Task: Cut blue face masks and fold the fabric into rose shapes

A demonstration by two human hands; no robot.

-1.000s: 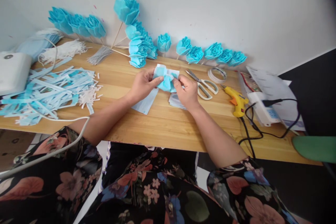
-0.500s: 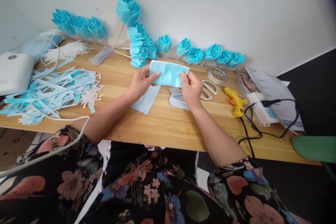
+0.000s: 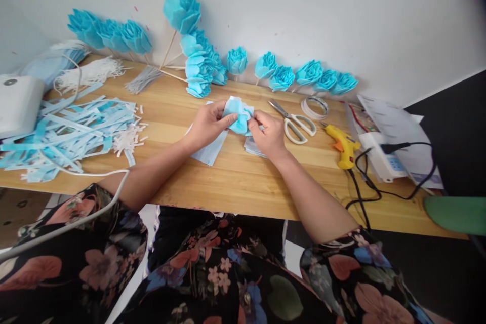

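Both hands pinch one light-blue piece of face-mask fabric (image 3: 238,114), which is bunched and creased between them above the table. My left hand (image 3: 208,122) grips its left side with thumb on top. My right hand (image 3: 269,134) pinches its right edge, the fingertips partly hidden by the folds. Below my left hand lies a flat pale-blue mask sheet (image 3: 210,152). A small stack of pale sheets (image 3: 254,147) is partly covered by my right hand. To the right of that hand rest scissors (image 3: 298,126) with pale handles.
Blue fabric flowers (image 3: 199,71) on sticks line the wall. Cut strips (image 3: 76,131) heap at left beside a white device (image 3: 18,106) with a cable. At right are a tape roll (image 3: 314,107), a yellow glue gun (image 3: 343,147), a power strip (image 3: 381,157) and black cords.
The fabric, stretched flat and wide between both hands before, is now gathered and crumpled. My hands have come closer together, and the scissors show more fully.
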